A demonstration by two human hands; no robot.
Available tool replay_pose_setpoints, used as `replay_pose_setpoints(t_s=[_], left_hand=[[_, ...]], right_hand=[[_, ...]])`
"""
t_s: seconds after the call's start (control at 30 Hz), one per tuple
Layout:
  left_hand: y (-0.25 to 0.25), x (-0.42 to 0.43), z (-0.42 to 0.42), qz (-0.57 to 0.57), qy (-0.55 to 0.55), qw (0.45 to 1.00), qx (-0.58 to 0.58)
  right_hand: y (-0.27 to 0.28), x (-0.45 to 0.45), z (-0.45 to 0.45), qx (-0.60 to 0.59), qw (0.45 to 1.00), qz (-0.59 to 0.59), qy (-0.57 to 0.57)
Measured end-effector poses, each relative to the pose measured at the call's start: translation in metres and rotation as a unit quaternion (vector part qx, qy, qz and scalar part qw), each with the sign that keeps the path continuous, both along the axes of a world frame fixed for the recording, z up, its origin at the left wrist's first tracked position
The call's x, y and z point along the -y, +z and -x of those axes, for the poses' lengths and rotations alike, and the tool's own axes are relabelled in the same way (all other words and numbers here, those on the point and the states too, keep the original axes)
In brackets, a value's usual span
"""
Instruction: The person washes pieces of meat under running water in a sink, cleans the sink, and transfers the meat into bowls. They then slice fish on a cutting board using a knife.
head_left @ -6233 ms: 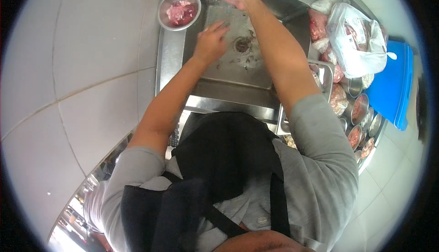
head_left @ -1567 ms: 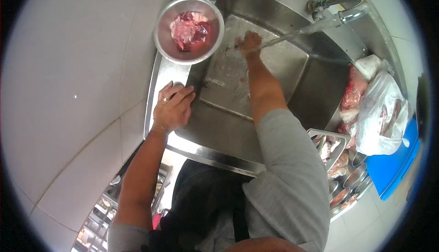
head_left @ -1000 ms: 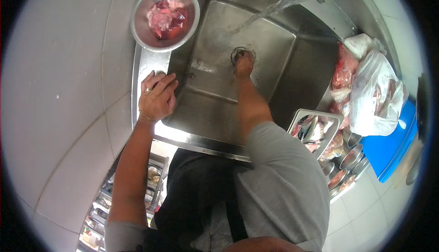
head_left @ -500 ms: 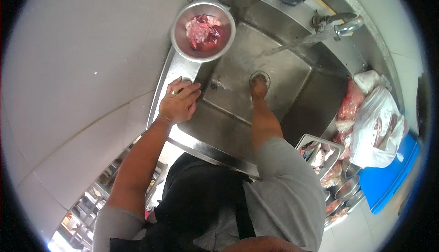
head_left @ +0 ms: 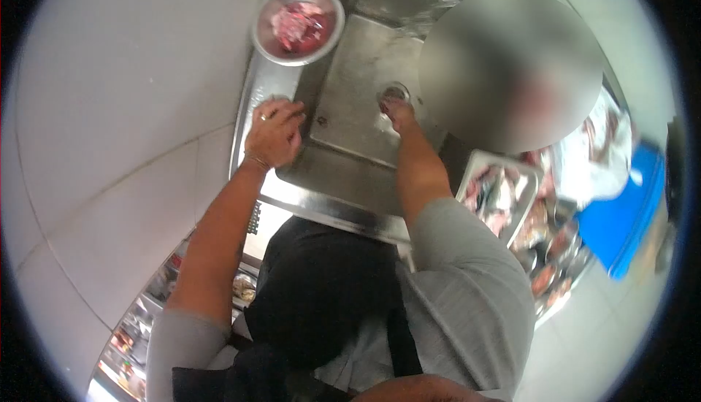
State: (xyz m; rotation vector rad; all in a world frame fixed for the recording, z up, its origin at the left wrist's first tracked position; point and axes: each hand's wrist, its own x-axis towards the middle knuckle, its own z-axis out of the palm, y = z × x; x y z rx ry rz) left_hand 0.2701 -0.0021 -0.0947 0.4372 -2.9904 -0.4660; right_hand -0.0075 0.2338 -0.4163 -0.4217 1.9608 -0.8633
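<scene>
My left hand point(head_left: 274, 136) rests on the left rim of a steel sink point(head_left: 349, 73), fingers apart and bent over the edge; a ring shows on one finger. Down in the basin, my right hand point(head_left: 398, 114) is at the round drain point(head_left: 395, 91), its fingers curled together. Blur hides what they hold, if anything. Above my left hand, on the sink's ledge, stands a steel bowl point(head_left: 261, 40) with raw red and pink meat point(head_left: 299, 27) in reddish liquid. Water point(head_left: 418, 24) runs into the far part of the basin.
Right of the sink are a tray point(head_left: 468, 172) of cut fish, a white plastic bag point(head_left: 604, 157), several small bowls of food and a blue board point(head_left: 621, 205). A blurred round patch covers the sink's right side. A tiled wall point(head_left: 139, 124) borders the left.
My view has shifted, so the sink and bowl sit higher in the picture. My right hand has drawn back slightly from the drain opening. My left hand stays on the rim, its fingers more bent.
</scene>
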Motion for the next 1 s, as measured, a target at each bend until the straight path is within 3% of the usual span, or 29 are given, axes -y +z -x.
replay_pose_setpoints(t_s=[0.03,0.17,0.23,0.27,0.4,0.53,0.57,0.63,0.67,0.77,0.8,0.87,0.93,1.0], left_hand=[[0.002,-0.001,0.0,0.003,0.0,1.0,-0.003],[-0.002,-0.002,-0.005,0.008,-0.034,0.998,-0.056],[-0.002,-0.006,-0.01,0.036,-0.018,0.998,-0.041],[-0.004,-0.006,-0.011,0.05,-0.025,0.997,-0.046],[-0.035,0.007,-0.015,0.097,-0.064,0.992,-0.057],[-0.026,-0.001,-0.02,0.143,-0.076,0.986,-0.034],[-0.033,0.003,-0.016,0.212,-0.081,0.974,0.012],[-0.069,0.033,-0.013,0.21,-0.125,0.969,-0.04],[-0.068,0.039,-0.01,0.226,-0.141,0.963,-0.031],[-0.046,0.026,-0.009,0.252,-0.13,0.959,0.0],[-0.043,0.02,-0.012,0.263,-0.094,0.96,0.02],[-0.07,0.045,-0.002,0.255,-0.123,0.959,-0.011],[-0.086,0.058,0.004,0.247,-0.153,0.956,-0.035],[-0.077,0.059,0.006,0.343,-0.161,0.925,-0.001]], right_hand=[[0.029,0.011,-0.017,0.269,0.882,0.097,-0.374],[0.158,-0.003,-0.047,0.274,0.843,0.18,-0.427],[0.208,-0.03,-0.064,0.318,0.782,0.309,-0.438],[0.237,-0.049,-0.073,0.302,0.775,0.317,-0.455],[0.389,-0.154,-0.135,0.234,0.757,0.431,-0.432],[0.47,-0.301,-0.236,0.113,0.764,0.472,-0.426],[0.488,-0.33,-0.272,0.047,0.752,0.413,-0.512],[0.514,-0.397,-0.343,0.013,0.748,0.381,-0.543],[0.515,-0.42,-0.378,-0.076,0.749,0.293,-0.589],[0.492,-0.491,-0.476,-0.161,0.728,0.105,-0.658],[0.465,-0.526,-0.51,-0.209,0.746,-0.067,-0.629],[0.417,-0.568,-0.565,-0.228,0.722,-0.282,-0.589],[0.383,-0.586,-0.614,-0.202,0.699,-0.391,-0.564],[0.317,-0.635,-0.669,-0.158,0.702,-0.489,-0.494]])
